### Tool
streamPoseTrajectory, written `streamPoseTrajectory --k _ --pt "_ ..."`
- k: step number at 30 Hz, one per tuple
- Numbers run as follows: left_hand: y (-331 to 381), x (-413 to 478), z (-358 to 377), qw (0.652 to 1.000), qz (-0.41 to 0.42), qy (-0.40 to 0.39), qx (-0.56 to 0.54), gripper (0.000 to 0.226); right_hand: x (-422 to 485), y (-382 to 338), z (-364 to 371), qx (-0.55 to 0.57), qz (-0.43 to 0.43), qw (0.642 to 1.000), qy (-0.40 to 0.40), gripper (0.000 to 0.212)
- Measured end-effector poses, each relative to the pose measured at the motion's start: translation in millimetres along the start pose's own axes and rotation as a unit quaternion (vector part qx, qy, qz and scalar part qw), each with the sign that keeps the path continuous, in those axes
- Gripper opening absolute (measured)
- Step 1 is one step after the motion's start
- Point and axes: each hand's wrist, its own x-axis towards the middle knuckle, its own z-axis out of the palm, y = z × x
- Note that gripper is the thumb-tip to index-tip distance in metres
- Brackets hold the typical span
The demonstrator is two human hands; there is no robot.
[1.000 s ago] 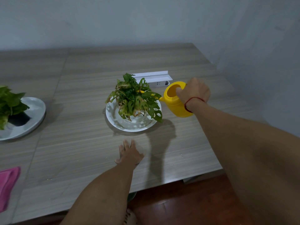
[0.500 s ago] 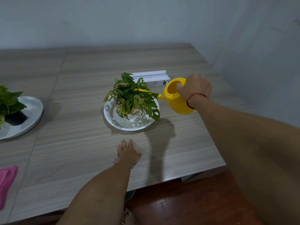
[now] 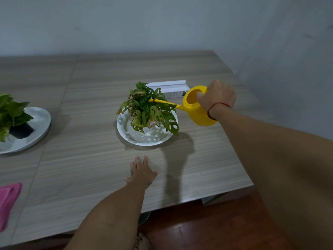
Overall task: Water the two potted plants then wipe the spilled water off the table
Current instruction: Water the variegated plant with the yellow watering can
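Two plants were to be watered, and one, the holed-leaf plant (image 3: 147,109), was being attended to: it stood in the middle of the white plate (image 3: 126,131), and the spout of the yellow watering can (image 3: 196,112) was held over its leaves from the plate's right side. The can was gripped by the right hand (image 3: 216,96), fingers curled round its upper part. No stream of water could be made out. The left hand (image 3: 142,172) was laid flat on the table (image 3: 86,168) just in front of the plate, fingers straight, nothing held. A white box (image 3: 169,87) lay just behind the plate. The second plant (image 3: 10,112), on a grey plate (image 3: 42,127), was set well to the left of the white plate; whether it had been watered could not be told. A pink cloth (image 3: 9,201) was seen far to the front left of the white plate, untouched, so the wiping was judged not yet begun
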Motion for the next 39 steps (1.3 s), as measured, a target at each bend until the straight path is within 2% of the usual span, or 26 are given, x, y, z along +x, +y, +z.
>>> streamPoseTrajectory --k 13,16,20,26,39 --pt "-0.3 -4.8 -2.2 1.000 0.002 -0.007 0.002 0.093 6.2 -16.2 -8.4 -0.024 -0.063 0.998 0.011 0.029" --pt "3.4 -9.2 -1.4 1.000 -0.012 -0.002 -0.005 0.091 1.7 -14.9 0.0 -0.018 -0.058 0.998 0.005 0.026" --pt "2.7 -11.9 5.2 0.998 -0.043 0.044 -0.013 0.084 -0.7 -10.9 12.1 0.000 -0.029 1.000 0.002 0.030" --pt "-8.7 -1.5 18.5 0.996 -0.048 0.071 -0.005 0.081 4.4 -6.0 24.3 0.001 -0.012 1.000 0.010 0.034" --pt "-11.7 4.2 16.3 0.998 -0.060 0.014 -0.021 0.085 3.7 -8.5 17.5 -0.017 -0.063 0.998 0.027 0.033"
